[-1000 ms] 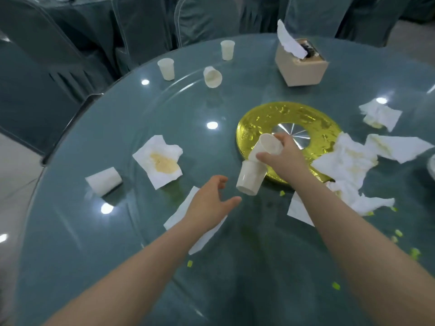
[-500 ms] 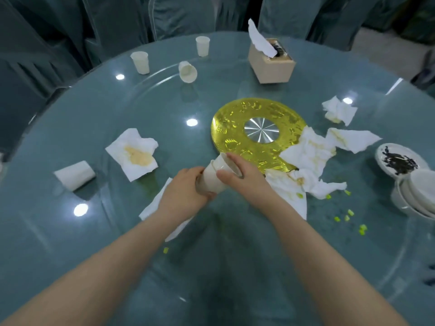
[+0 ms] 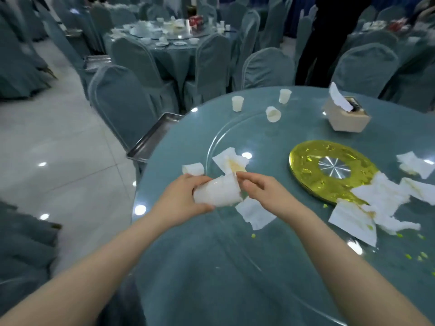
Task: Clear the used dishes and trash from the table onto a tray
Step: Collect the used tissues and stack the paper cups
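We are gripping a stack of white paper cups in our left hand, fingers curling round it as it lies tilted on its side above the near edge of the tabletop. Our right hand is pinching the stack's rim between thumb and forefinger. Just beyond the hands, a fallen cup and a stained napkin are lying on the glass. A metal tray is sitting at the tabletop's left edge, beside a covered chair. Crumpled napkins are overlapping a gold disc to our right.
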The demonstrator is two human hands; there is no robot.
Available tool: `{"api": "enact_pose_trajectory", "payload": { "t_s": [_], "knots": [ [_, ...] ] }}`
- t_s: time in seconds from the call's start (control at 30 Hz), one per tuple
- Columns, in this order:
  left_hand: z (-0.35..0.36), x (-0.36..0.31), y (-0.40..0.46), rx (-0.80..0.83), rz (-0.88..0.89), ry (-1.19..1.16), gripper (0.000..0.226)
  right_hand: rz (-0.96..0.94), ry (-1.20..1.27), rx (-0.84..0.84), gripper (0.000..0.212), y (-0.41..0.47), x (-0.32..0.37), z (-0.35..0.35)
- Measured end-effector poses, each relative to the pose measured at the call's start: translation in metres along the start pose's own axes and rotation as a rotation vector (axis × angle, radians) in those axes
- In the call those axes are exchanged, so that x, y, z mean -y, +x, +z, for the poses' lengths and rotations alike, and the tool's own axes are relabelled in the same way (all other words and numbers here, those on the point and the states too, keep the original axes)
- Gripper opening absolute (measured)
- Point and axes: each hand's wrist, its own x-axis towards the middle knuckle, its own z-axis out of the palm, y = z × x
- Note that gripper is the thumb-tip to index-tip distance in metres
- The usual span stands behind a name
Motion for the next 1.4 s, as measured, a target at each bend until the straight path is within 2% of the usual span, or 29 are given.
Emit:
{"api": "enact_pose_trajectory", "payload": {
  "t_s": [0.13,0.27,0.43,0.53,0.7,0.8,0.9,1.07,1.4],
  "knots": [
    [-0.064,0.041,-0.078,-0.137,-0.085,0.012,0.058,-0.043,0.009,0.043,0.024,0.0,0.049,0.066],
    [-0.116,0.079,-0.173,-0.309,-0.238,-0.039,0.054,-0.087,-0.044,0.14,0.039,-0.014,0.085,0.14],
    [-0.169,0.128,-0.31,-0.495,-0.351,-0.13,0.053,-0.115,-0.015,0.224,0.029,-0.054,0.113,0.246],
    [-0.194,0.155,-0.393,-0.621,-0.402,-0.187,0.048,-0.17,-0.015,0.221,0.031,-0.082,0.129,0.308],
    [-0.223,0.193,-0.491,-0.738,-0.466,-0.241,0.052,-0.252,0.013,0.195,0.033,-0.113,0.155,0.392],
    [-0.234,0.21,-0.529,-0.748,-0.499,-0.27,0.051,-0.253,0.017,0.213,0.034,-0.125,0.165,0.435],
    [-0.251,0.23,-0.551,-0.757,-0.517,-0.291,0.05,-0.255,-0.034,0.256,0.035,-0.128,0.175,0.467],
    [-0.275,0.273,-0.549,-0.778,-0.518,-0.331,0.048,-0.268,-0.05,0.226,0.037,-0.109,0.192,0.495],
    [-0.334,0.389,-0.445,-0.662,-0.485,-0.348,0.052,-0.243,-0.035,0.14,0.037,0.03,0.199,0.552]
  ]
}}
